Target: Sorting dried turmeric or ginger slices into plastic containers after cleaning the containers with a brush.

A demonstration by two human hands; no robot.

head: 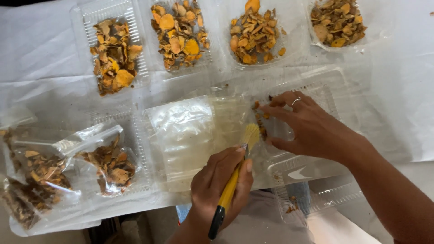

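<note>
My left hand (216, 183) grips a small brush (229, 192) by its yellow and black handle. Its pale bristles (250, 134) point up toward a few orange-brown crumbs (260, 121) in a clear plastic tray (327, 92). My right hand (312, 129), with a ring on one finger, rests palm down on that tray's left part, fingers spread and fingertips beside the crumbs. A flat clear plastic bag (185, 135) lies just left of the brush.
Several clear trays of dried yellow-orange slices (115, 54) (179, 34) (254, 34) (338, 21) line the far side. Plastic bags of dried brown pieces (110, 165) (38, 174) lie at the left. A white sheet (36, 40) covers the table. Another clear tray (312, 176) sits near the front edge.
</note>
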